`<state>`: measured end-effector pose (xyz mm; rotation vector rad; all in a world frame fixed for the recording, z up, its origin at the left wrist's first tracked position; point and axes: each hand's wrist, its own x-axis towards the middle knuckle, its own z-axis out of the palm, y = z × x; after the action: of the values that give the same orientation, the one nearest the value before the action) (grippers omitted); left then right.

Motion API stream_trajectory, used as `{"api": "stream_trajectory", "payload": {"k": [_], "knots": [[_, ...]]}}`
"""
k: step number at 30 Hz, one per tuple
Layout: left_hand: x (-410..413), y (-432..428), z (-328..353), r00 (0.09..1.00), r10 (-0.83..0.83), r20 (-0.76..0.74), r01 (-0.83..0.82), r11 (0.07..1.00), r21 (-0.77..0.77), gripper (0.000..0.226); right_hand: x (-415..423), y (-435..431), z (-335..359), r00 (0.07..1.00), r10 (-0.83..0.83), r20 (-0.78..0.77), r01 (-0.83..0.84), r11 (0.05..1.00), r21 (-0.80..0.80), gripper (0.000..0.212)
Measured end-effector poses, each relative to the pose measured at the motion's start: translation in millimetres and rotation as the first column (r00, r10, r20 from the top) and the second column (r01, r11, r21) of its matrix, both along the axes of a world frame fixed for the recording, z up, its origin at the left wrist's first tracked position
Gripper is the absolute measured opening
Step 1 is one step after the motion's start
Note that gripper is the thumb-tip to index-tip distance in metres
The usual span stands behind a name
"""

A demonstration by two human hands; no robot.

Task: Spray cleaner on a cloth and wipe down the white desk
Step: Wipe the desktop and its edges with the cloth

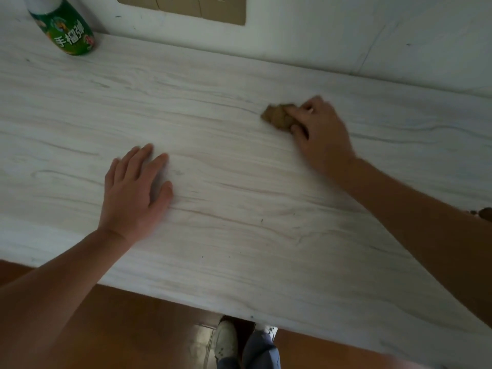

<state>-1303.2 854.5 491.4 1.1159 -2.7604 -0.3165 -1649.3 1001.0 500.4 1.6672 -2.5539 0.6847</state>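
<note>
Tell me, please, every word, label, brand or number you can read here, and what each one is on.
"手榴弹": large white characters on the green label of the spray bottle at the far left of the desk.
Round emblem above them and red badge beside them: too blurred to read.
Cloth, wall socket plate, desk surface: no text visible.

The white table (239, 187) has thin gray lines. A green bottle (69, 31) stands at its far left, and a scrunched brown cloth (275, 117) lies further right.
</note>
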Motion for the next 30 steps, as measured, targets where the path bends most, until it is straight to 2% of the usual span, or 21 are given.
{"api": "stream_trajectory", "payload": {"k": [4, 6, 8, 11, 15, 17, 19, 22, 26, 28, 30], "knots": [[0, 3, 4, 1.0, 0.007, 0.007, -0.007, 1.0, -0.017, 0.062, 111, 75, 0, 0.953, 0.294, 0.07, -0.292, 0.955, -0.046, 0.038], [1, 7, 5, 1.0, -0.001, 0.016, 0.002, 0.999, -0.033, 0.058, 152, 112, 2, 0.896, 0.435, 0.089, -0.436, 0.9, -0.011, 0.035], [2, 11, 8, 1.0, -0.022, 0.013, 0.023, 0.999, -0.037, 0.055, 167, 135, 3, 0.858, 0.507, 0.085, -0.511, 0.859, 0.034, 0.032], [6, 24, 13, 0.998, -0.057, -0.023, 0.058, 0.998, 0.018, 0.053, 145, 137, 7, 0.903, 0.431, 0.008, -0.431, 0.903, 0.0, 0.032], [24, 56, 11, 0.985, -0.17, -0.002, 0.17, 0.984, 0.048, 0.057, 73, 107, 10, 0.993, 0.029, -0.118, -0.029, 1.0, 0.004, 0.038], [32, 63, 8, 0.983, -0.185, 0.009, 0.184, 0.982, 0.038, 0.057, 57, 95, 7, 0.987, -0.129, -0.093, 0.132, 0.991, 0.028, 0.039], [35, 64, 6, 0.987, -0.163, -0.003, 0.163, 0.986, 0.037, 0.056, 70, 83, 3, 0.977, -0.208, -0.056, 0.209, 0.978, 0.022, 0.039], [34, 63, 4, 0.987, -0.149, -0.054, 0.151, 0.988, 0.034, 0.052, 132, 81, -1, 0.986, -0.168, 0.01, 0.168, 0.986, 0.007, 0.042], [36, 62, 4, 0.982, -0.146, -0.117, 0.151, 0.988, 0.035, 0.048, 233, 105, 0, 0.986, 0.119, 0.115, -0.12, 0.993, 0.002, 0.04], [38, 62, 5, 0.975, -0.145, -0.168, 0.156, 0.986, 0.054, 0.046, 256, 116, 2, 0.958, 0.253, 0.136, -0.256, 0.967, 0.009, 0.036], [41, 58, 7, 0.968, -0.146, -0.203, 0.165, 0.983, 0.078, 0.045, 253, 119, 6, 0.953, 0.264, 0.147, -0.267, 0.964, 0.001, 0.035]]}}
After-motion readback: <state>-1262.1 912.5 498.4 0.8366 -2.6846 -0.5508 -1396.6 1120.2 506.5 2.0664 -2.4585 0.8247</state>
